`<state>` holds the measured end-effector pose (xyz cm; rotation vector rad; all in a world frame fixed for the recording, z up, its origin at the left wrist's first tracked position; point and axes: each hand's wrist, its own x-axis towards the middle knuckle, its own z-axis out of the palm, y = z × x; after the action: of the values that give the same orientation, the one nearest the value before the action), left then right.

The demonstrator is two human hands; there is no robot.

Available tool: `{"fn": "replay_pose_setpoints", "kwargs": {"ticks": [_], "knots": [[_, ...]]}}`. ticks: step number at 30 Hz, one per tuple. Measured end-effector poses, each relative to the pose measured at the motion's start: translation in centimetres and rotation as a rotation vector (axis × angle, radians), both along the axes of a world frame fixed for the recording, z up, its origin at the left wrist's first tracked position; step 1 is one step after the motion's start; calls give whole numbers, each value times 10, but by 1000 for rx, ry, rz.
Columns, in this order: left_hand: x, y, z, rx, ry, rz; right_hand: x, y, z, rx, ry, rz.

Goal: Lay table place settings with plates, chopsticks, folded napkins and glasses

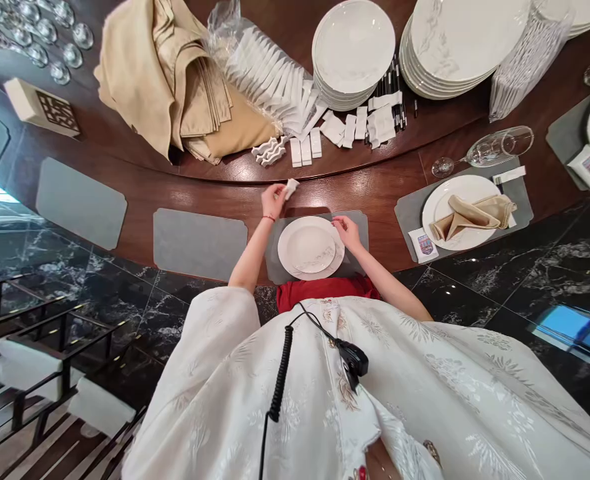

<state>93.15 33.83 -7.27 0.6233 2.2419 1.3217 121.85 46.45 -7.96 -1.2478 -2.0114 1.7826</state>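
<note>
My left hand (273,200) pinches a small white chopstick rest (291,189) above the wooden table, just beyond the far edge of a grey placemat (359,259). On that placemat lies a large white plate (285,248) with a smaller white plate (309,248) on top, its rim marked with a grey pattern. My right hand (347,233) is at the upper right rim of the large plate, fingers bent together; whether they grip the rim or something small is hidden. More white rests (306,148) and wavy white pieces (269,151) lie on the raised turntable ahead.
On the turntable are beige napkins (159,80), bagged white packets (265,73), plate stacks (353,47) (465,33) and black sticks (395,87). Rightward stands a set place with a folded napkin (475,215) and lying wine glass (499,147). Grey placemats (199,243) lie leftward, chairs (29,367) behind.
</note>
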Motion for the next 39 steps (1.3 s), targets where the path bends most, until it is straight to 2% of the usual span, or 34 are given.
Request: {"fn": "replay_pose_setpoints", "kwargs": {"ticks": [3,6,11,15,20,23,28,32,35,39], "knots": [[60,-14,5,88,-271,-89,-12,-1,4,-111,87,-7],[107,-21,8,126,-434,-166,-13,-4,8,-124,125,-3],[141,-19,14,103,-452,-263,10,-4,8,6,4,17],[153,-16,19,75,-406,-288,38,7,-4,20,-137,-52],[158,-28,17,108,-410,-9,66,32,-26,-114,-317,-418],[157,-44,17,101,-434,143,74,43,-38,-134,-382,-518],[150,-79,23,58,-451,312,76,52,-53,-76,-382,-491],[146,-99,23,9,-445,398,77,55,-60,-48,-368,-451],[145,-105,19,-16,-454,429,78,57,-65,-29,-356,-429],[146,-97,15,-14,-447,414,78,58,-68,-22,-397,-428]]}}
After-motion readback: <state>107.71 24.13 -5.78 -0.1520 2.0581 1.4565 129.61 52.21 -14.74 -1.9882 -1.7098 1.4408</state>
